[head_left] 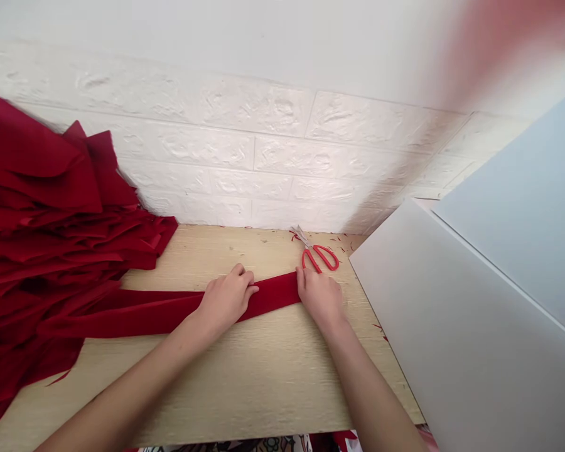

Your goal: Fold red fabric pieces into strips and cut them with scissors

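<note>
The red strip (277, 294) lies across the desk (263, 383), running from the pile of red cloth (42, 182) on the left to beneath the right hand. Left of the left hand (228, 294) it parts into what look like 2 layers, so those edges could slide out of line if 1 hand pulls harder than the other. A tug might also drag at the heap, since the strip runs into it. The scissors (312, 246) lie just beyond the right hand (321, 295); a careless reach could knock them or catch the cloth.

Both forearms come in from the near edge and slant inward, palms down. The left hand is bent over the strip, thumb and fingers apparently pinching its far edge. The right hand has its fingers curled, seemingly gripping the strip's end; its fingertips are partly hidden.
</note>
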